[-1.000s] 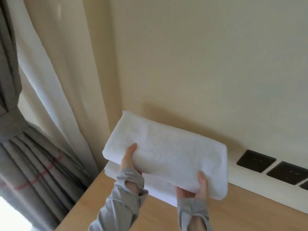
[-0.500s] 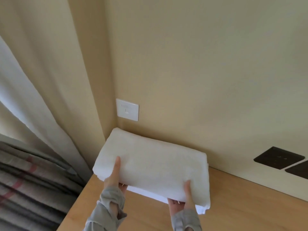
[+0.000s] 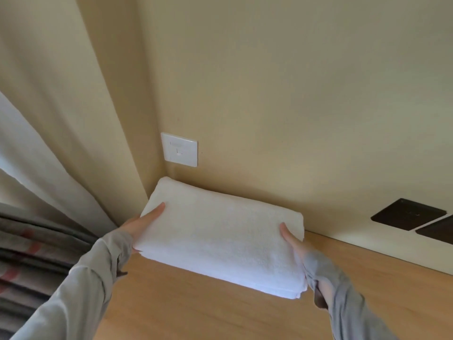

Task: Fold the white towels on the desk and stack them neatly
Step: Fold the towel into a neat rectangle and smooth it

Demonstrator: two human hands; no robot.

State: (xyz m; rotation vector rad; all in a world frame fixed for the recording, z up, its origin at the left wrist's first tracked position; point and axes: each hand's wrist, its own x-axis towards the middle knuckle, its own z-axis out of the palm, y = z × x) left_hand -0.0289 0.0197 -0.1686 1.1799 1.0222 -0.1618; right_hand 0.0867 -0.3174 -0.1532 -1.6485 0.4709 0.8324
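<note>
Stack of folded white terry towels (image 3: 220, 239): lying in the far left corner of the light wooden desk (image 3: 220, 312) by the wall, your left hand (image 3: 141, 225) and right hand (image 3: 293, 240) each pinching an end, thumb on top, other fingers hidden; seemingly only release left.

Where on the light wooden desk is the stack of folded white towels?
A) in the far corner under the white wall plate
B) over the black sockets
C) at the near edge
A: the stack of folded white towels sits by the beige wall, just below the white wall plate.
</note>
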